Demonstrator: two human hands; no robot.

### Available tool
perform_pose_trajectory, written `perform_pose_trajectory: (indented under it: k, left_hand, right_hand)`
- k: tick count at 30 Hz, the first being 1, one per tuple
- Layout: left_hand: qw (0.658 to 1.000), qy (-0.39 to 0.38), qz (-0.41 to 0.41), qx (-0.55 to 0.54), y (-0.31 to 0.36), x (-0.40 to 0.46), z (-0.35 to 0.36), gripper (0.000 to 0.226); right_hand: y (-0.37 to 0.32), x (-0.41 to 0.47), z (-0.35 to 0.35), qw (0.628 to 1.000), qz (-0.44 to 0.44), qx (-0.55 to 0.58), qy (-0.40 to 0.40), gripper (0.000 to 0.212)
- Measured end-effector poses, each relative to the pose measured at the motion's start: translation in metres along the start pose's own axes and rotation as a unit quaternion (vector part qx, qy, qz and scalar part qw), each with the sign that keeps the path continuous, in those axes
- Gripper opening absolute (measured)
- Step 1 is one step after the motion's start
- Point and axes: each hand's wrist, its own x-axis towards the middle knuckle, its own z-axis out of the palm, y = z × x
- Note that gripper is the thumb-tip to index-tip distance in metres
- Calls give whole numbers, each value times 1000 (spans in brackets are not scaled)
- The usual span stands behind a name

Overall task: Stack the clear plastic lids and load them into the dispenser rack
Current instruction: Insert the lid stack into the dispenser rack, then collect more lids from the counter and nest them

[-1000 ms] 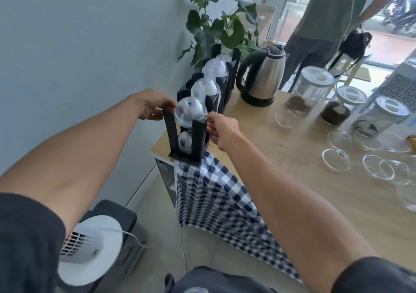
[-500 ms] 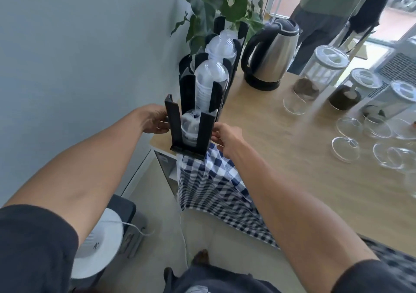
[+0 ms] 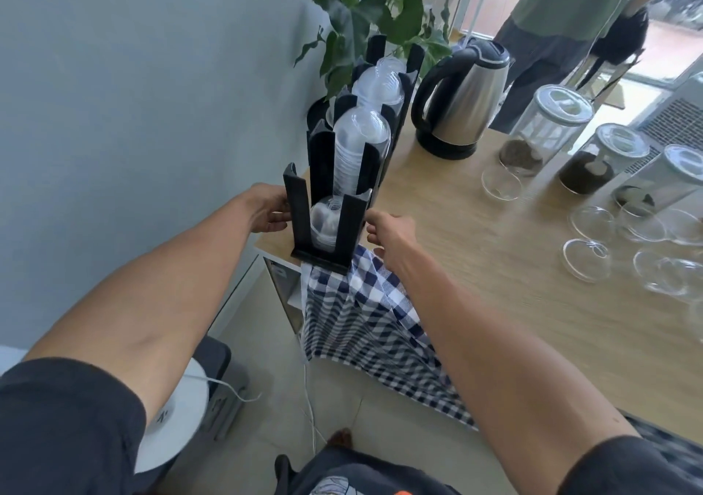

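Fingers: left hand [image 3: 268,209] grip hidden by rack [image 3: 300,205] | right hand [image 3: 388,228] curled, holding nothing | lids [image 3: 323,220] blurred

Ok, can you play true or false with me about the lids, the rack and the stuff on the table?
1. The nearest slot of the black rack holds only a short stack of clear lids. True.
2. The right hand is holding the kettle. False: it is beside the rack, far from the kettle.
3. A blue checked cloth hangs over the table edge. True.
4. The slot behind the nearest one is empty. False: it holds a tall stack of lids.
5. The left hand is at the rack's left side. True.
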Motion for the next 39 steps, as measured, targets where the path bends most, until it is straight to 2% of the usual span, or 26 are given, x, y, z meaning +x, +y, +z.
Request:
perform_pose_trajectory:
  k: [3,6,9,12,15,17,20,23,27,33,39]
  left_hand:
    - [999,35,26,-3,17,-23,-7,5]
    - [995,81,60,11,40,-53,-14,11]
    - [985,121,118,32,62,-82,-17,25]
    - [956,185,204,106,78,-108,-4,29]
    - [920,215,249,212,83,-129,24,58]
    - [906,207,269,253,82,-144,49,68]
    - [889,191,281,306,79,-161,91,65]
    - [873,181,296,344,74,-178,134,49]
    - [868,150,306,362,65,-190,198,60]
    - [848,107,319,409,49,-182,295,66]
    - [817,67,337,463,48,-161,367,62]
  right_hand:
    - [-15,-11,-8,997,-73,-13,-14,15]
    - [-34,-26,-19,986,-154,-67,-22,12]
    - [-54,-43,-32,968,-225,-113,-12,19]
    - [-70,-58,-51,938,-309,-159,-9,28]
    - [-75,-67,-75,890,-368,-268,21,31]
    - [-72,-73,-99,863,-383,-328,33,31]
    - [-61,-74,-139,852,-373,-365,30,55]
    - [-45,-66,-181,853,-339,-395,40,71]
    - [-21,-55,-238,857,-310,-408,60,72]
    - [13,-32,-317,868,-273,-404,92,77]
    - [38,-1,-367,872,-234,-405,142,63]
